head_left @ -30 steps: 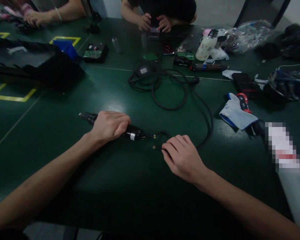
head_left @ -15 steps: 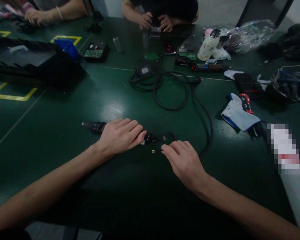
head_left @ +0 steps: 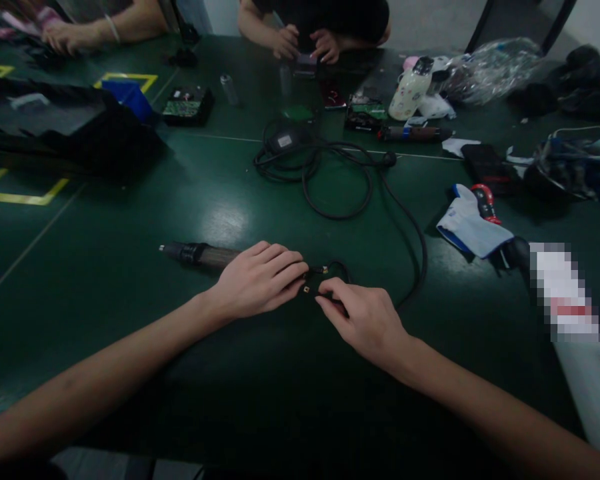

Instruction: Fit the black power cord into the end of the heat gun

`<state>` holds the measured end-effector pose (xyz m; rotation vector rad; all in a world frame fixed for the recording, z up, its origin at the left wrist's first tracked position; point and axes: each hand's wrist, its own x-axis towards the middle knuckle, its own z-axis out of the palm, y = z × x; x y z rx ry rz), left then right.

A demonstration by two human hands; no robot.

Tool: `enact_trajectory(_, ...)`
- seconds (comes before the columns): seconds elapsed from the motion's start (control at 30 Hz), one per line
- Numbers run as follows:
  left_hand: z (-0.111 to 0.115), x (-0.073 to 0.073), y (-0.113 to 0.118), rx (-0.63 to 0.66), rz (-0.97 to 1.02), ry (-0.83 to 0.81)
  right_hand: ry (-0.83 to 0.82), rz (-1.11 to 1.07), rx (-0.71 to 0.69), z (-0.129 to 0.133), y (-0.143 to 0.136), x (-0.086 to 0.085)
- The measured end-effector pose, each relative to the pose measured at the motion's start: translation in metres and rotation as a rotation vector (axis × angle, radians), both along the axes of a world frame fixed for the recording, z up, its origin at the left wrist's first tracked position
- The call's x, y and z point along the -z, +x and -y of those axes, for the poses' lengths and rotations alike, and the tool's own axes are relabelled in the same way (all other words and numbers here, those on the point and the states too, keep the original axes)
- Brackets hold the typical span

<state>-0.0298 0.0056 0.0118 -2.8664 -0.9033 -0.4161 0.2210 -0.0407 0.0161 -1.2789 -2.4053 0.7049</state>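
Observation:
On the green table lies a dark electric screwdriver [head_left: 215, 257], its tip pointing left. My left hand [head_left: 260, 280] is closed over its rear end, which the fingers largely hide. My right hand [head_left: 367, 317] pinches a small black piece with a brass-coloured end [head_left: 307, 289], just right of the left fingertips. What exactly this piece is cannot be made out. Beyond the right fingers, a thin black lead with a small metal end [head_left: 325, 269] runs near the screwdriver's rear. A black cable [head_left: 423, 260] curves behind the right hand.
Ahead lie a coiled cable with a black power adapter [head_left: 287, 141] and another screwdriver [head_left: 417, 134]. A black bin [head_left: 70, 133] stands left; a glove [head_left: 473, 227] and a bottle [head_left: 410, 90] are right. Two other people's hands work across the table.
My left hand has slid right along the screwdriver, baring more of its body and covering its rear end. My right thumb and forefinger have shifted, and the brass-ended piece is slightly higher.

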Motion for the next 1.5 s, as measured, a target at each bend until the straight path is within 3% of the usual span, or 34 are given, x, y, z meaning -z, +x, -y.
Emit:
enact_trajectory(0.2,0.004,-0.003,0.000,0.035,0.013,-0.018,-0.248,-0.226,0.022,-0.009,0.003,-0.012)
enact_trajectory(0.37,0.007,0.000,0.003,0.061,0.011,0.009,-0.736,-0.577,-0.026,-0.015,0.003,-0.014)
enact_trajectory(0.47,0.008,0.000,0.005,0.072,0.002,0.006,-0.892,-0.696,-0.109,-0.016,0.003,-0.013)
enact_trajectory(0.57,0.010,-0.001,0.006,0.067,0.004,-0.003,-0.782,-0.624,-0.097,-0.017,0.004,-0.012)
enact_trajectory(0.73,0.017,-0.003,0.008,0.026,0.037,-0.016,-0.195,-0.281,-0.018,-0.014,0.004,-0.005)
enact_trajectory(0.87,0.018,-0.002,0.011,-0.018,0.082,-0.040,0.024,-0.093,-0.039,-0.010,0.005,0.001)
enact_trajectory(1.3,0.015,0.002,0.009,0.005,0.029,-0.032,0.043,-0.065,-0.071,-0.008,0.007,0.005)
enact_trajectory(1.5,0.014,0.002,0.010,0.003,0.014,-0.031,0.040,-0.026,-0.150,-0.007,0.008,0.000)
